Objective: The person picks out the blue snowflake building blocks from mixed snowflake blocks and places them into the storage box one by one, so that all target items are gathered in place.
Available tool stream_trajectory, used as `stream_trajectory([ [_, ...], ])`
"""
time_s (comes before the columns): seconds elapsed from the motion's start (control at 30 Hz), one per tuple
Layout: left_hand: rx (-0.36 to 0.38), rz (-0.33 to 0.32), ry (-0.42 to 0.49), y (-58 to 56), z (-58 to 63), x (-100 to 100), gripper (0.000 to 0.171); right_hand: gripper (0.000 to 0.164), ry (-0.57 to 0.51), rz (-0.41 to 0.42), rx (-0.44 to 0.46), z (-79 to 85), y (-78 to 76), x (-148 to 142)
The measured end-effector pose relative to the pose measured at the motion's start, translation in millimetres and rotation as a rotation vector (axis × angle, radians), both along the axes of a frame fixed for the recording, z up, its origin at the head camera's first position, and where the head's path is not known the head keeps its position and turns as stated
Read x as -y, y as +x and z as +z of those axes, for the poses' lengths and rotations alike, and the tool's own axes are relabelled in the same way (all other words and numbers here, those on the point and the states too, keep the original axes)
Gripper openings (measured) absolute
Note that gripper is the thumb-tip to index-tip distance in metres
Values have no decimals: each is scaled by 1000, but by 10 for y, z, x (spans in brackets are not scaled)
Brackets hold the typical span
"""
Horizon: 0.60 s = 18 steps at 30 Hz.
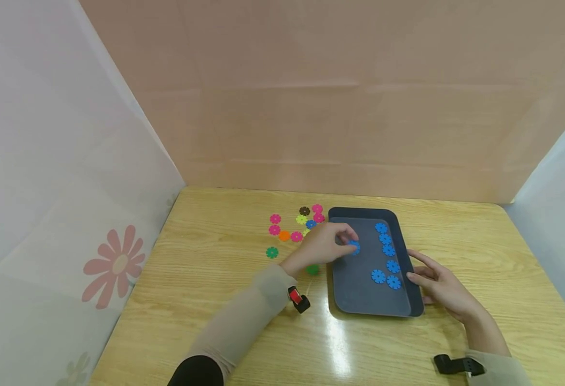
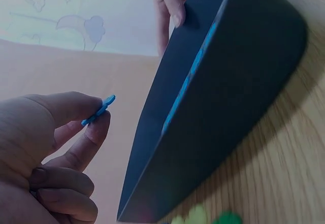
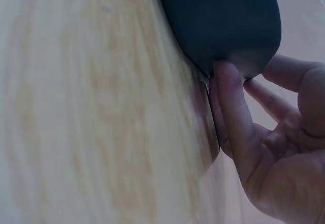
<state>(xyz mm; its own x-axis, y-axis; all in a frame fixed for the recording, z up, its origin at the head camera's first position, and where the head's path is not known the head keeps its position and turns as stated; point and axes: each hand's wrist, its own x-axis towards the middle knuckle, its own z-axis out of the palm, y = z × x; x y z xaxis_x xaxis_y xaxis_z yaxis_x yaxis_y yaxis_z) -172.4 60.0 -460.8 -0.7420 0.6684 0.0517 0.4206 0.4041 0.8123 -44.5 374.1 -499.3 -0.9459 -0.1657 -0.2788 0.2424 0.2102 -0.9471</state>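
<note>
My left hand (image 1: 322, 244) is over the left part of a dark grey tray (image 1: 359, 297), pinching a blue notched plastic disc (image 1: 355, 247) between thumb and finger. The left wrist view shows this blue disc (image 2: 99, 110) almost edge-on, held apart from the tray wall. My right hand (image 1: 444, 289) grips the tray's right edge, with fingertips at the rim. In the right wrist view its fingers (image 3: 233, 102) touch the outside of the tray. Several blue discs (image 1: 388, 250) lie inside the tray, mostly along its right side.
Left of the tray, loose discs lie on the wooden table (image 1: 205, 257): several pink ones (image 1: 275, 230), an orange disc (image 1: 284, 236), a brown disc (image 1: 304, 211), a green disc (image 1: 272, 252), plus yellow and blue ones. My left forearm partly covers this side. Paper-like walls enclose the table.
</note>
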Motion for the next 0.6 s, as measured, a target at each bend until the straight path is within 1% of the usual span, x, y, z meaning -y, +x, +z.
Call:
stream_trajectory([
  [0.1, -21, -14, -27, 15, 5, -121, 14, 71, -2, 3, -2, 1, 2, 1],
  [0.3, -24, -22, -80, 31, -5, -310, 13, 71, -10, 2, -3, 6, 2, 6],
  [0.6, -84, 37, -231, 27, -102, -570, 14, 70, -2, -2, -8, 0, 7, 5],
])
